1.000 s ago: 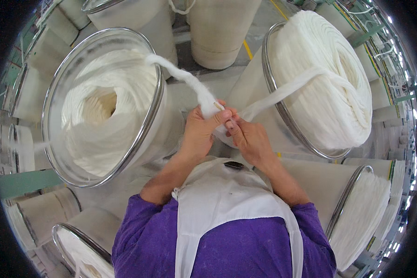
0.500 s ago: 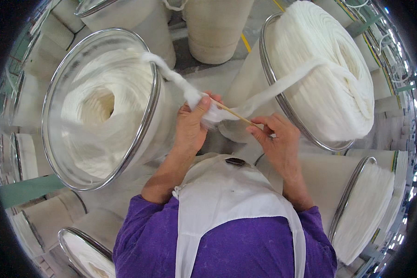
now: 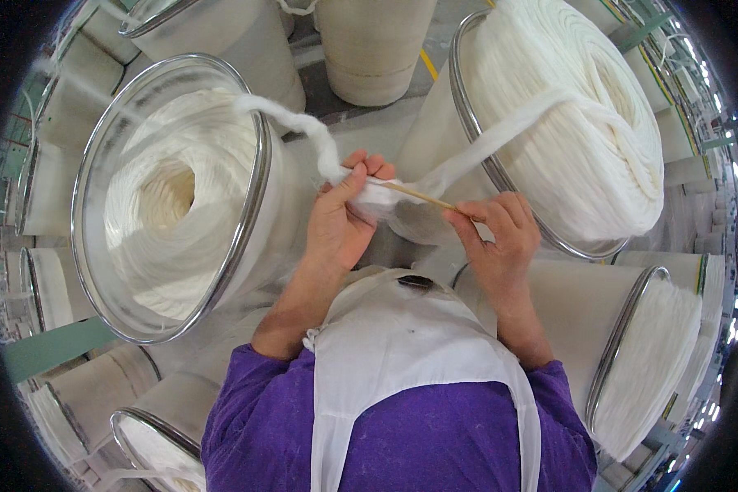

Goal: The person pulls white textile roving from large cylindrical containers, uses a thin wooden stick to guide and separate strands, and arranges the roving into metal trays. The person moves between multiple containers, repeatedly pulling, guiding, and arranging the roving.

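a mill floor (image 3: 361, 123) crowded with tall cans of coiled white sliver. at centre frame, two sliver ends meet in a soft white join (image 3: 377, 199), one strand running to the left can (image 3: 168, 197) at upper left, the other to the right can (image 3: 566, 123) at upper right. the left hand (image 3: 340, 221) is closed around the join. a thin stick (image 3: 418, 195) pokes out of it, long axis slanting down to the right, its far end pinched in the right hand (image 3: 500, 238) fingertips, just right of the join.

soft, fluffy white fibre sliver (image 3: 303, 131) — thin wooden stick (image 3: 418, 195) — shiny metal can rim (image 3: 250, 213), matt cloth apron (image 3: 410, 353).
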Motion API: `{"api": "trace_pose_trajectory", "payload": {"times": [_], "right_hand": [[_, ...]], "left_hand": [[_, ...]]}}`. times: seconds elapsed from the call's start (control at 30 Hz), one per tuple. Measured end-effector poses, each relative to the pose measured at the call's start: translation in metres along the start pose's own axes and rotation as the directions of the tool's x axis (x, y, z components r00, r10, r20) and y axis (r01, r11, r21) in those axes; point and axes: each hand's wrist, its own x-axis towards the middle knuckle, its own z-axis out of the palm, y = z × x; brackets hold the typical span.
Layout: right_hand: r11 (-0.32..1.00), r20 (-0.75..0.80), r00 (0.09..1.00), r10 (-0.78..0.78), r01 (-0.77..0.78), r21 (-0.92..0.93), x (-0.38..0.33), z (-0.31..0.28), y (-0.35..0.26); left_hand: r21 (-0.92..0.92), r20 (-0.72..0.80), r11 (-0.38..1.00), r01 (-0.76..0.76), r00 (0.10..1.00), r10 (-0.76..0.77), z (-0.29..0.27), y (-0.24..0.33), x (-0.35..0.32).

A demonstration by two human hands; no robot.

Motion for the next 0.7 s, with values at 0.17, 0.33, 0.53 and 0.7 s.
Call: {"api": "trace_pose_trajectory", "payload": {"times": [0.17, 0.33, 0.53, 0.7], "right_hand": [[0.995, 0.145, 0.985, 0.097, -0.092, -0.043, -0.003, 0.003, 0.002], [0.994, 0.093, 0.991, 0.097, -0.102, 0.050, -0.006, 0.007, 0.001], [0.999, 0.081, 0.997, -0.002, -0.002, 0.041, -0.010, 0.009, 0.003], [0.989, 0.170, 0.978, 0.119, -0.132, 0.069, -0.011, 0.010, 0.002]], "left_hand": [[-0.095, -0.006, 0.995, -0.011, 1.000, 0.010, -0.004, -0.003, 0.000], [-0.260, 0.173, 0.965, 0.008, 0.984, 0.038, -0.007, -0.004, 0.002], [-0.323, 0.189, 0.945, 0.050, 0.982, 0.013, -0.007, -0.001, -0.001], [-0.336, 0.189, 0.941, 0.041, 0.982, 0.024, 0.000, 0.000, -0.002]]}}
